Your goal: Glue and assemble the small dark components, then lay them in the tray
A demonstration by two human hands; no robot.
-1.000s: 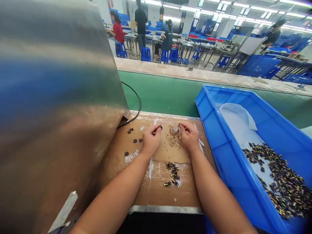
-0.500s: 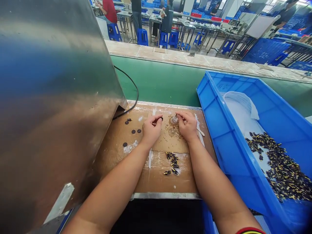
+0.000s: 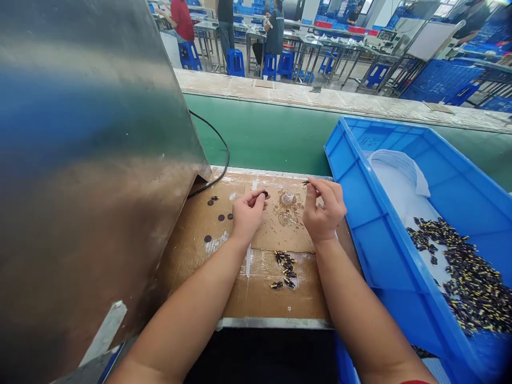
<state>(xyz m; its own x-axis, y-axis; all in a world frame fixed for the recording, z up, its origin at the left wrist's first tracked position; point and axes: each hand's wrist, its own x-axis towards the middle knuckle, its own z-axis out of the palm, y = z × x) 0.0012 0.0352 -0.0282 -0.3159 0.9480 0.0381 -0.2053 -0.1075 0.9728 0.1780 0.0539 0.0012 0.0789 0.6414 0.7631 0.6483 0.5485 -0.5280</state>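
Observation:
My left hand is closed in a pinch on a black disc above the cardboard. Raised to the right, my right hand pinches a small dark piece between thumb and fingers; its exact kind is too small to make out. Between the hands stands a small clear container on the cardboard, with brownish smears and bits around it. A loose group of small black-and-yellow parts lies nearer to me. Several more black discs lie left of my left hand.
A large metal housing fills the left side, with a black cable behind it. At right stands a blue bin holding a heap of black-and-yellow parts and white sheeting. Across the green partition, people work at tables.
My right hand has moved right and up, away from the clear container, with the small dark piece in its fingertips. My left hand stays nearly in place with the disc.

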